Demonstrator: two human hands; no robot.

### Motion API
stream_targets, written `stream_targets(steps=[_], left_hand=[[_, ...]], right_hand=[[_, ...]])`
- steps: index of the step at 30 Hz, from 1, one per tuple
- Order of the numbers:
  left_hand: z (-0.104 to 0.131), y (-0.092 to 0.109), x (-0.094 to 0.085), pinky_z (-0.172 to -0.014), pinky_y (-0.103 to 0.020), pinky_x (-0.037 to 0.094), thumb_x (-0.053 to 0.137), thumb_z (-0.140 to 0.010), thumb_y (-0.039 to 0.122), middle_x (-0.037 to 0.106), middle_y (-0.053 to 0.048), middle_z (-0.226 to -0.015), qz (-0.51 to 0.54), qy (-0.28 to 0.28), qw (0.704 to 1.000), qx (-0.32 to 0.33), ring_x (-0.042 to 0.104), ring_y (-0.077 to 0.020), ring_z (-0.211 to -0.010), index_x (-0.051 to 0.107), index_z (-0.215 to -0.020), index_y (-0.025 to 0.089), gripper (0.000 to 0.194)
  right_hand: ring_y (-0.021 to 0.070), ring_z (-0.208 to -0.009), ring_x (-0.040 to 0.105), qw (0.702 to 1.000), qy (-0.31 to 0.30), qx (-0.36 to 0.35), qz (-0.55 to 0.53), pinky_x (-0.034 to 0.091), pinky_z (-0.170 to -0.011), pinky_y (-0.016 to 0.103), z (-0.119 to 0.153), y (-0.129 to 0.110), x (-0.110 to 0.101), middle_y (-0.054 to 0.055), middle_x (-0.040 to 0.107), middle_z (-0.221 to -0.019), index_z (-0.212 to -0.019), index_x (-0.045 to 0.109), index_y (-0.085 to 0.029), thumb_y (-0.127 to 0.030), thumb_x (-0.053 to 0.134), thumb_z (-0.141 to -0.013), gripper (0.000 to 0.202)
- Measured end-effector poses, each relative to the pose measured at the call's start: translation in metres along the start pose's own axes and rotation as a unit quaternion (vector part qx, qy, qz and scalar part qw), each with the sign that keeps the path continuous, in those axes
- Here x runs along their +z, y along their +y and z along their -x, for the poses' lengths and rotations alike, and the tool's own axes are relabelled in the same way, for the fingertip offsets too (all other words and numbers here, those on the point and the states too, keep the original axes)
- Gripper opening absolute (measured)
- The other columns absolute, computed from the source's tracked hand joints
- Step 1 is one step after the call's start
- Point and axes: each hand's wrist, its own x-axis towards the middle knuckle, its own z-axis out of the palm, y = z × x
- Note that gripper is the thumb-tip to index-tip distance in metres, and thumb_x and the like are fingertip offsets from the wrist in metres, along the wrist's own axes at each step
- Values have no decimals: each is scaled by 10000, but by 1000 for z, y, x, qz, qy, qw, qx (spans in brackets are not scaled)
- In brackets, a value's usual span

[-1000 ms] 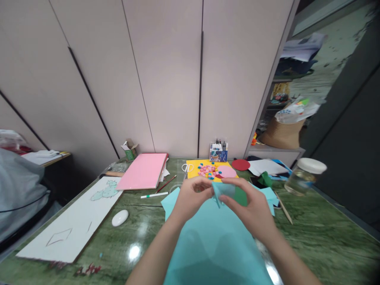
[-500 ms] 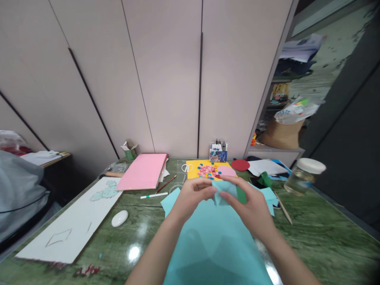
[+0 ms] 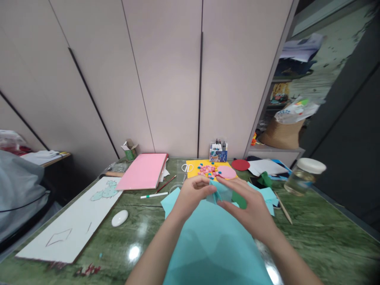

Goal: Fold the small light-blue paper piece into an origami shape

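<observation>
A small folded piece of light-blue paper (image 3: 223, 192) is held up between my hands, with several layers showing at its left edge. My left hand (image 3: 192, 198) pinches that left end between thumb and curled fingers. On the other side, my right hand (image 3: 252, 208) has its fingers over the top edge and its thumb at the bottom edge. Below both hands lies a large light-blue sheet (image 3: 219, 245). Part of a green paper piece (image 3: 239, 200) shows behind the right thumb.
Pink and blue bits (image 3: 206, 169) lie on yellow paper (image 3: 192, 163) by white scissors (image 3: 187, 168). A pink folder (image 3: 144, 170), a marker (image 3: 153, 195), a white oval object (image 3: 120, 218) and a drawing board (image 3: 74, 217) are left. A lidded jar (image 3: 303, 178) stands right.
The folded paper has turned slightly and its stacked layers now face me. My right fingers have reached further left over its top, and the right thumb has dropped to its lower edge.
</observation>
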Motion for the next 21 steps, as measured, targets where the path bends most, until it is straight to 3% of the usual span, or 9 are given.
stream_targets(steps=[6,9,12,17,21], left_hand=[[3,4,0,-601,-216,409,755,-587,272,630,-4,-658,7,-44,999,-27,540,-104,-622,677,-734,134,216],[6,6,0,-701,-250,442,736,-628,248,666,-29,-741,-9,-79,997,-21,583,-138,-730,701,-805,145,207],[8,6,0,-708,-257,441,705,-674,248,664,-36,-760,-23,-74,997,-19,582,-139,-733,701,-833,143,191],[12,7,4,-596,-205,383,680,-709,207,591,14,-653,-77,-31,996,25,512,-88,-609,651,-986,176,280],[15,8,7,-615,-208,385,649,-752,226,560,20,-666,-70,-27,993,86,510,-94,-631,583,-1030,199,287]], right_hand=[[203,-964,595,999,45,13,-25,450,-850,358,0,1,2,39,680,-1028,-1059,630,-259,-270,586,-816,247],[197,-939,602,995,58,55,-62,457,-828,337,-1,0,2,23,687,-983,-985,652,-269,-278,604,-800,192],[199,-939,604,984,60,114,-123,462,-831,330,-2,0,1,20,689,-968,-927,665,-268,-300,629,-773,162],[208,-937,594,954,48,173,-241,471,-804,318,-5,6,2,40,673,-936,-880,671,-245,-311,689,-704,188],[178,-802,600,904,16,210,-373,478,-650,267,-5,10,4,43,641,-891,-912,645,-222,-311,707,-686,251]])
